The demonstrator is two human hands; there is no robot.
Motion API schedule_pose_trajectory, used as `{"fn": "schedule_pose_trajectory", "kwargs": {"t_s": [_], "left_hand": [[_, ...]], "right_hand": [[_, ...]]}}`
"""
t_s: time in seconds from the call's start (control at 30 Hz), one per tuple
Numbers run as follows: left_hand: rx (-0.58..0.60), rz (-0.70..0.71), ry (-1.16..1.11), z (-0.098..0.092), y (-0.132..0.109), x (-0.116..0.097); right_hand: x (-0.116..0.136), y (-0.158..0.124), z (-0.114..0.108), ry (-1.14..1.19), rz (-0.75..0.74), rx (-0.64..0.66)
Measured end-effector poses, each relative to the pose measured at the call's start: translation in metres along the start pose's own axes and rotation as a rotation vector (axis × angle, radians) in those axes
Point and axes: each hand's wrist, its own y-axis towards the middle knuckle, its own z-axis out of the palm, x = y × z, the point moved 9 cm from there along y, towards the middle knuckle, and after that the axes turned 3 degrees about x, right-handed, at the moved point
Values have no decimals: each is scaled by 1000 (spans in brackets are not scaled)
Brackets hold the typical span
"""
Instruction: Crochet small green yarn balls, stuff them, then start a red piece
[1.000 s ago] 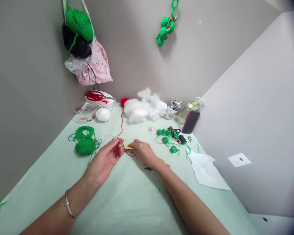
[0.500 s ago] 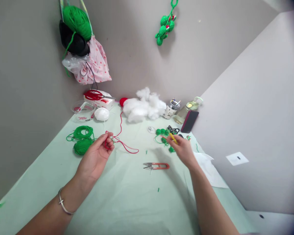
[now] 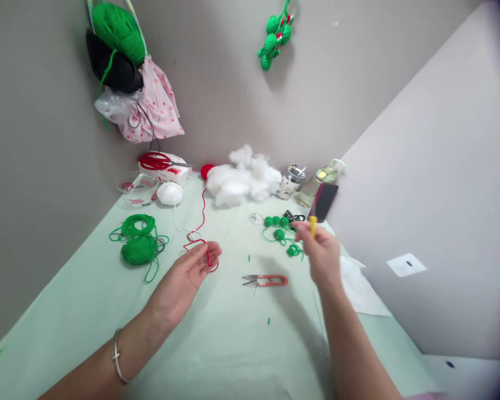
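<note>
Left hand (image 3: 188,272): half-curled, palm showing, red yarn (image 3: 204,205) across the fingers; cannot tell whether pinched.
Right hand (image 3: 323,255): gripping yellow tool (image 3: 313,227), near green balls (image 3: 279,235).
Red yarn: runs from left hand back along counter (image 3: 229,344) to red ball (image 3: 206,171) beside stuffing (image 3: 244,180).
Clippers (image 3: 259,280): lie on counter between hands, blades apart.
Green yarn (image 3: 137,250): lies left of left hand.
</note>
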Motion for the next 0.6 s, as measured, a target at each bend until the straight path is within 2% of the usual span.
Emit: {"fn": "schedule_pose_trajectory", "kwargs": {"t_s": [0.07, 0.1, 0.17, 0.2, 0.27, 0.37, 0.5, 0.57, 0.6], "left_hand": [[-5, -45, 5, -1, 0, 9], [-8, -70, 8, -1, 0, 13], [-13, -103, 12, 0, 0, 17], [-15, -110, 13, 0, 0, 17], [-26, -96, 4, 0, 0, 13], [-44, -74, -10, -1, 0, 9], [-33, -95, -13, 0, -2, 13], [-32, -109, -8, 0, -4, 16], [-31, -112, -2, 0, -4, 17]], "right_hand": [[27, -19, 47, 197, -17, 182], [42, -28, 64, 251, -75, 248], [63, -42, 87, 249, -201, 376], [66, -46, 93, 194, -243, 413], [52, -46, 93, -6, -243, 402], [8, -41, 95, -330, -92, 432], [-20, -44, 109, -400, -47, 480], [-27, -39, 106, -413, -38, 444], [-31, -34, 98, -422, -28, 404]]}}
